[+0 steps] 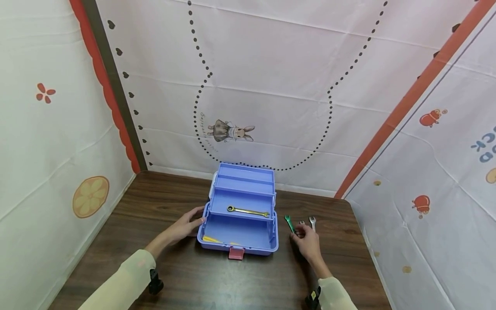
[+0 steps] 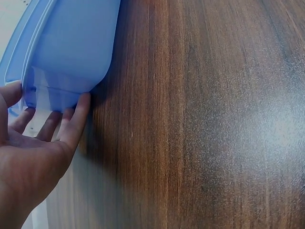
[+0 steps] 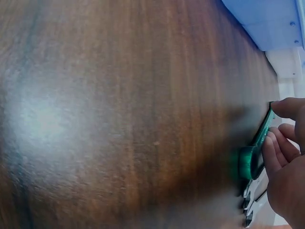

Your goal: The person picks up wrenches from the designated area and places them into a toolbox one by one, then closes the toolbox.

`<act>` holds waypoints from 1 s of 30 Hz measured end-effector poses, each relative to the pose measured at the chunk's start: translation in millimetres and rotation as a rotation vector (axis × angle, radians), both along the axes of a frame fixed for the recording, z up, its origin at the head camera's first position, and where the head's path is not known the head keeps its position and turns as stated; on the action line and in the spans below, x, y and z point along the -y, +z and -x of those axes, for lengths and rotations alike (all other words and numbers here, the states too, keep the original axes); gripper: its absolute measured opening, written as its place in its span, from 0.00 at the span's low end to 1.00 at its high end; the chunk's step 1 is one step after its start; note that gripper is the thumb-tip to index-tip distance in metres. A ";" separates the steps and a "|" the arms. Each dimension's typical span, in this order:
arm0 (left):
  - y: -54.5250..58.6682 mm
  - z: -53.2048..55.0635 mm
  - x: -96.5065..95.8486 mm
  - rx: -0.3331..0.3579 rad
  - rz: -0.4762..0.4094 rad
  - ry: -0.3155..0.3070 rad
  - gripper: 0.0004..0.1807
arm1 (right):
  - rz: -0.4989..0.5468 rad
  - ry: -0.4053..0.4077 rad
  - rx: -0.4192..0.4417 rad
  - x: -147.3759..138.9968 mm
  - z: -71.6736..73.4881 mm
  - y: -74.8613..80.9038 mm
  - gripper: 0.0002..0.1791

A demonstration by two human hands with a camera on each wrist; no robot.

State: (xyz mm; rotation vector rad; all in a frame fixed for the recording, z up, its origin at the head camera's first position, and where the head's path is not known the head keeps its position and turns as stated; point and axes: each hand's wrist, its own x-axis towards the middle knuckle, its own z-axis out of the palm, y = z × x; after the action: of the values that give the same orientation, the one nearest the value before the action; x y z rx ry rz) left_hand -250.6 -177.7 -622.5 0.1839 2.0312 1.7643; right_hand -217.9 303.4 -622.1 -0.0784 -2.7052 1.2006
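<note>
A blue toolbox [image 1: 240, 234] stands with its lid raised and its tray lifted. My left hand [image 1: 184, 226] rests against the box's left side, fingertips [image 2: 83, 98] on the outer wall and thumb near the rim. My right hand [image 1: 308, 245] pinches a green wrench [image 3: 259, 140] between thumb and fingers at table level, right of the box. Two silver wrenches [image 1: 312, 220] lie beside it, partly hidden by the hand. A gold-coloured combination wrench [image 1: 248, 211] lies across the tray. Inside the bottom compartment is a yellow item [image 1: 211, 239], its kind unclear.
The dark wooden table [image 1: 232, 284] is bounded by printed white cloth [image 1: 267, 107] at the back and both sides. The toolbox stands near the back cloth, its pink latch [image 1: 236, 253] hanging at the front.
</note>
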 end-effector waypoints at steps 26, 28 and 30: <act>-1.0 0.0 -0.2 0.001 -0.014 -0.003 0.38 | -0.148 0.014 -0.010 8.1 11.7 -6.3 0.12; -0.9 -0.3 -0.5 -0.001 -0.015 -0.002 0.38 | -0.145 0.012 -0.004 8.1 11.9 -7.1 0.12; -0.9 -0.4 -0.7 -0.003 -0.015 -0.003 0.37 | -0.142 0.015 -0.004 7.8 11.9 -7.4 0.12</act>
State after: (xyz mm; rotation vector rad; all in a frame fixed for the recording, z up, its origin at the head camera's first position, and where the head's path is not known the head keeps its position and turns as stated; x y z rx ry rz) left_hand -250.2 -177.0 -623.4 0.1947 2.0188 1.7791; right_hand -229.8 295.6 -629.5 -0.0365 -2.7827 1.0082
